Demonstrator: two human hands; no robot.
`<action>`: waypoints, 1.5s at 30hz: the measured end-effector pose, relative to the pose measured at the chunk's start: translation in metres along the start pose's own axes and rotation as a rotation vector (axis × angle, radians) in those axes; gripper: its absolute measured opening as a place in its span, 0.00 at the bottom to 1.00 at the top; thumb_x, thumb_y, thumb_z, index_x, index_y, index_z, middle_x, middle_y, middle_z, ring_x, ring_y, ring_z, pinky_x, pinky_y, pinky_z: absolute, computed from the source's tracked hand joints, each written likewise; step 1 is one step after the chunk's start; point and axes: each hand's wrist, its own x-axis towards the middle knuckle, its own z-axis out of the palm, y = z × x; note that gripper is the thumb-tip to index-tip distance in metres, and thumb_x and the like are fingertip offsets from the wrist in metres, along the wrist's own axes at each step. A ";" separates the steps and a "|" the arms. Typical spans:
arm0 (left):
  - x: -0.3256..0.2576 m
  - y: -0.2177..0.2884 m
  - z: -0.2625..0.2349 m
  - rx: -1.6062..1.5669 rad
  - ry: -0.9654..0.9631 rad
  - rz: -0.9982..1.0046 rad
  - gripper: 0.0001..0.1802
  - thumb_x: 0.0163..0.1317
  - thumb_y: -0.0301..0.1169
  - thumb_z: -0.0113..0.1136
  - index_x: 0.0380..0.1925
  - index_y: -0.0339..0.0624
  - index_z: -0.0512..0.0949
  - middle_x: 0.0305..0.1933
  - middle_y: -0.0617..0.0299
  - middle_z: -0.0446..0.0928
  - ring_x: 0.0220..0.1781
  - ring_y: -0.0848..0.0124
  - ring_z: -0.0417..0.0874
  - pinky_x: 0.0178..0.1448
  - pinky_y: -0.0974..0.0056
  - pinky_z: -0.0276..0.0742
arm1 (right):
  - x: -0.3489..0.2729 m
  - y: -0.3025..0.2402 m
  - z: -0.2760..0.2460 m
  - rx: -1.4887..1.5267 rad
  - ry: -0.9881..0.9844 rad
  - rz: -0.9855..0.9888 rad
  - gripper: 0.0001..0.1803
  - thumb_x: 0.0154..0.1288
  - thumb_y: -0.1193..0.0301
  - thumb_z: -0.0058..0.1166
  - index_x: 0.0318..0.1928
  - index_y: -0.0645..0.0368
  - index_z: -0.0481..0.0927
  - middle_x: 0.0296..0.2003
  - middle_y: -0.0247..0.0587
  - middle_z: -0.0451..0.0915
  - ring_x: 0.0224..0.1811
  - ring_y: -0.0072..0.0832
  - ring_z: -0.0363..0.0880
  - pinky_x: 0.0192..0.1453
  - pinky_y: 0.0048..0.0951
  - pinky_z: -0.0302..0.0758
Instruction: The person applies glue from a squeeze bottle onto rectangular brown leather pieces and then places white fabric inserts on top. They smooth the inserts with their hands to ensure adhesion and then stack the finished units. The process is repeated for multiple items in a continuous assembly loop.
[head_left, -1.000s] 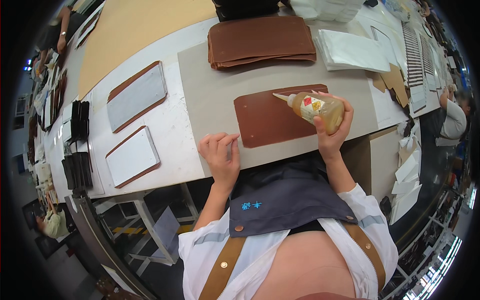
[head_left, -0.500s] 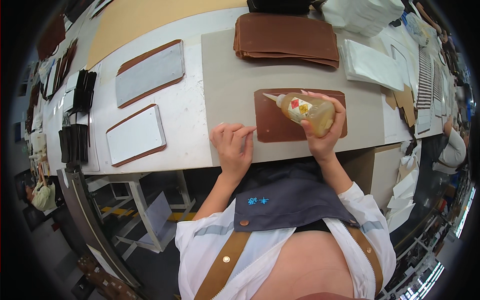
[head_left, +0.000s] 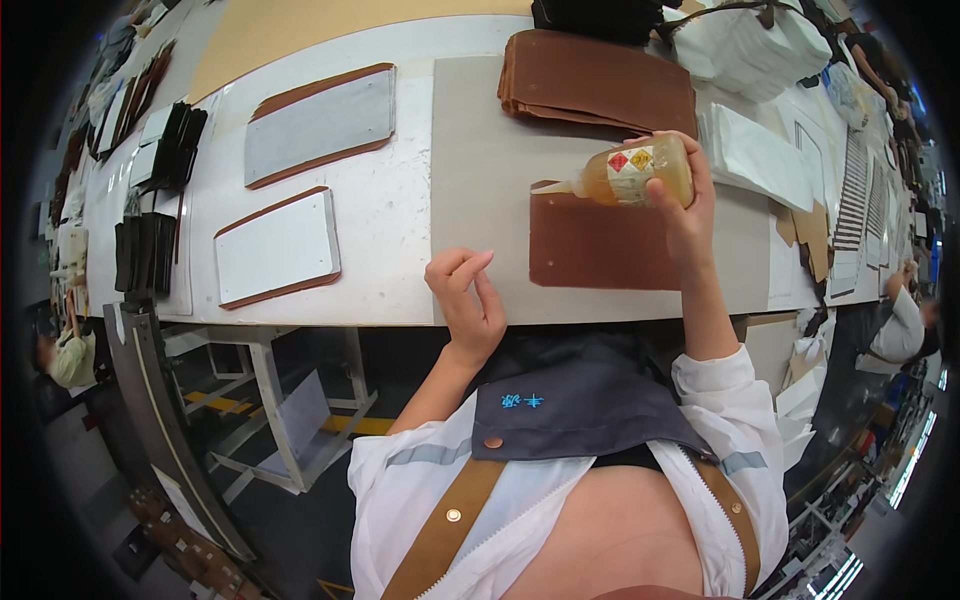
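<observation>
My right hand [head_left: 683,205] is wrapped round a clear squeeze bottle [head_left: 655,182] of amber liquid with red and yellow hazard diamonds on its label. Tilted nearly level, its pale nozzle [head_left: 562,187] points left at the upper left edge of a brown leather-like panel [head_left: 600,245]. I cannot tell whether the tip touches the panel. That panel lies flat on a grey board [head_left: 500,190], its right part hidden by my hand and forearm. Left of the panel, just above the board, my left hand [head_left: 467,300] has its fingers curled in, with nothing visible in them.
Behind the panel lies a stack of brown pieces [head_left: 600,80]. White folded sheets [head_left: 765,160] rest at the right. Two stacks of brown-edged panels, one grey-topped [head_left: 320,125] and one white-topped [head_left: 278,248], lie left. Black pieces [head_left: 145,252] stand at the far left.
My right hand has swung the bottle up and turned it flatter, bringing its nozzle to the panel's upper left edge. My left hand has drawn away from the panel, its fingers curling. The view has shifted slightly.
</observation>
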 end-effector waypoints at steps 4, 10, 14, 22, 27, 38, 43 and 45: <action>-0.004 -0.001 0.003 -0.111 0.090 -0.018 0.23 0.59 0.11 0.52 0.53 0.43 0.74 0.46 0.55 0.73 0.48 0.59 0.72 0.56 0.58 0.66 | 0.004 0.008 -0.003 -0.033 -0.017 0.021 0.31 0.63 0.65 0.70 0.61 0.58 0.69 0.54 0.44 0.79 0.58 0.30 0.77 0.64 0.32 0.74; -0.005 -0.003 0.003 -0.082 0.081 0.005 0.23 0.58 0.12 0.53 0.52 0.44 0.74 0.46 0.56 0.74 0.48 0.60 0.72 0.54 0.59 0.66 | 0.005 0.017 -0.005 -0.085 -0.015 0.023 0.32 0.62 0.63 0.71 0.61 0.59 0.70 0.53 0.39 0.77 0.57 0.27 0.76 0.62 0.30 0.74; -0.004 -0.002 0.002 -0.054 0.076 0.015 0.22 0.57 0.12 0.53 0.51 0.45 0.75 0.45 0.57 0.74 0.47 0.60 0.72 0.54 0.59 0.65 | 0.002 0.017 -0.008 -0.104 -0.042 0.040 0.32 0.62 0.63 0.70 0.62 0.59 0.70 0.52 0.38 0.77 0.56 0.26 0.75 0.62 0.29 0.74; -0.004 -0.002 0.002 -0.041 0.060 -0.003 0.22 0.56 0.12 0.53 0.48 0.46 0.77 0.45 0.57 0.74 0.48 0.60 0.72 0.54 0.59 0.65 | -0.016 0.011 -0.008 -0.062 -0.092 0.096 0.33 0.62 0.61 0.71 0.61 0.60 0.70 0.52 0.38 0.77 0.56 0.26 0.75 0.62 0.30 0.73; -0.002 0.000 -0.002 0.009 0.023 0.026 0.19 0.61 0.11 0.52 0.49 0.40 0.75 0.47 0.53 0.71 0.48 0.59 0.74 0.54 0.61 0.71 | -0.030 0.006 -0.008 -0.035 -0.169 0.111 0.35 0.61 0.62 0.71 0.62 0.62 0.69 0.52 0.42 0.78 0.57 0.29 0.77 0.64 0.33 0.73; -0.004 0.000 -0.003 -0.041 -0.003 -0.003 0.18 0.63 0.17 0.53 0.52 0.40 0.75 0.53 0.52 0.72 0.54 0.57 0.73 0.60 0.57 0.68 | -0.059 0.021 -0.051 1.041 0.287 0.398 0.32 0.72 0.51 0.56 0.63 0.65 0.69 0.58 0.57 0.76 0.67 0.50 0.73 0.70 0.47 0.76; 0.025 0.046 -0.005 0.413 -0.479 0.133 0.29 0.65 0.43 0.63 0.64 0.46 0.74 0.75 0.45 0.61 0.75 0.46 0.59 0.77 0.42 0.50 | -0.067 0.007 -0.096 1.704 0.328 0.297 0.26 0.74 0.61 0.52 0.62 0.68 0.71 0.61 0.56 0.72 0.68 0.48 0.70 0.70 0.45 0.78; 0.015 0.052 0.007 0.406 -0.668 0.076 0.33 0.65 0.50 0.63 0.67 0.51 0.73 0.80 0.43 0.49 0.81 0.42 0.44 0.78 0.36 0.40 | -0.077 0.003 -0.114 1.625 0.380 0.218 0.26 0.74 0.61 0.52 0.63 0.69 0.71 0.61 0.56 0.72 0.69 0.48 0.70 0.70 0.45 0.78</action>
